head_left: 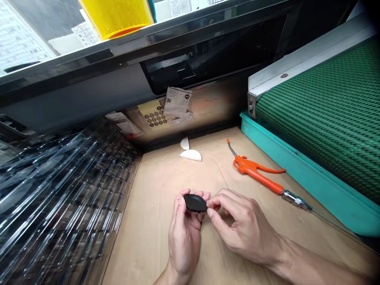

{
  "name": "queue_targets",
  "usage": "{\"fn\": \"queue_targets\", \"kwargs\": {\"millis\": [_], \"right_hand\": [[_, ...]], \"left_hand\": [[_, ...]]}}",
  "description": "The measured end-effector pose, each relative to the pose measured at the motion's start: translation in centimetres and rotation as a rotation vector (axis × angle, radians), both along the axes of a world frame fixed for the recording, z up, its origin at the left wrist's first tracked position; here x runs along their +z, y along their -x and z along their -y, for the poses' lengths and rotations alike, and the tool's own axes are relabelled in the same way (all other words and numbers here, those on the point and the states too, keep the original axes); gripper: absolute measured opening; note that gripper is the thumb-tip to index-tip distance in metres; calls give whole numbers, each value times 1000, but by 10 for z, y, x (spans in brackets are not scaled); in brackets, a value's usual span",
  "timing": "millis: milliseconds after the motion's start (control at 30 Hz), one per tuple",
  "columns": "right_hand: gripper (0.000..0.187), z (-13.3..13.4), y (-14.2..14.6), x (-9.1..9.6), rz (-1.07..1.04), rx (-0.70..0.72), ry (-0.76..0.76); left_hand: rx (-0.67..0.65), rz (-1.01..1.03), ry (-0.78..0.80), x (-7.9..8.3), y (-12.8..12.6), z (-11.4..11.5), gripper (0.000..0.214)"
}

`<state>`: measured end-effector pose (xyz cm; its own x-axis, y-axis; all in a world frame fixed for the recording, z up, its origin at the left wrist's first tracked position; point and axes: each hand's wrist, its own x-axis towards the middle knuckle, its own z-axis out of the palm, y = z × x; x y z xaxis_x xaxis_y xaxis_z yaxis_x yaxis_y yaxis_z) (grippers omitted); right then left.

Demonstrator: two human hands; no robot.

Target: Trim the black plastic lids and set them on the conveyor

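Note:
A small round black disc (194, 202) is held above the cardboard-covered bench (154, 190). My left hand (183, 233) grips it from below, fingers curled round its left rim. My right hand (237, 225) pinches the disc's right edge with thumb and forefinger, the other fingers curled in. Both hands are low in the middle of the view.
An orange air blow gun (257, 174) with a metal fitting lies to the right. Two white half-round pieces (190, 153) lie at the back. A stack of clear plastic trays (59, 190) fills the left. A green conveyor belt (332, 114) in a teal frame runs along the right.

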<state>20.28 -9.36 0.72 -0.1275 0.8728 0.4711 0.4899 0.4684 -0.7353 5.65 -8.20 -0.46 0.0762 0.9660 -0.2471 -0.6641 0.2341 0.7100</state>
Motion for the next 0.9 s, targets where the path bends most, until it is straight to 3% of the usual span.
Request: {"fn": "queue_targets", "kwargs": {"millis": [467, 667, 733, 800, 900], "right_hand": [[11, -3, -5, -6, 124, 53, -121], [11, -10, -16, 5, 197, 105, -174], [20, -18, -34, 10, 259, 25, -184], [38, -27, -57, 8, 405, -232, -114], [45, -42, -86, -12, 754, -540, 109]], "left_hand": [[-33, -27, -7, 3, 2, 2, 36], [-93, 51, 111, 13, 6, -4, 34], [-94, 55, 151, 18, 9, -8, 34], [-84, 63, 174, 23, 14, -14, 34], [-39, 69, 159, 26, 22, -24, 35]]}}
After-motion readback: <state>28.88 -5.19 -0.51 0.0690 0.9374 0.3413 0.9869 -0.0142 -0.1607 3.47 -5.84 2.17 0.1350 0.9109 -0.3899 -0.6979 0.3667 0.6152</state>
